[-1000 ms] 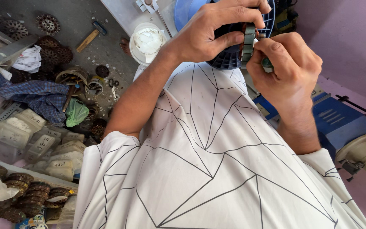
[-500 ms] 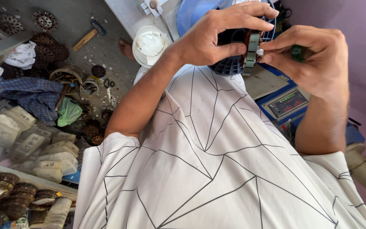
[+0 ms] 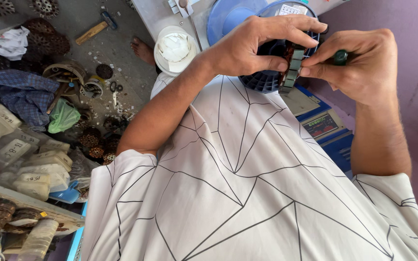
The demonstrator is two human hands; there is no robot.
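Left hand: the left hand (image 3: 252, 46) is curled shut around the motor core (image 3: 291, 67), a stack of metal plates with dark wire inside.
Right hand: the right hand (image 3: 364, 63) pinches the core's side edge, with a green tool handle (image 3: 340, 57) tucked in its fingers.
Where: the core is held up in the air, in front of the blue fan cover (image 3: 267, 82).
Feel: looks heavy, hard and stiff; the wires could get hurt, so hold the metal sides.
Room: a blue machine (image 3: 327, 130) below, the purple wall (image 3: 412, 19) close on the right, open floor (image 3: 83, 19) far left.
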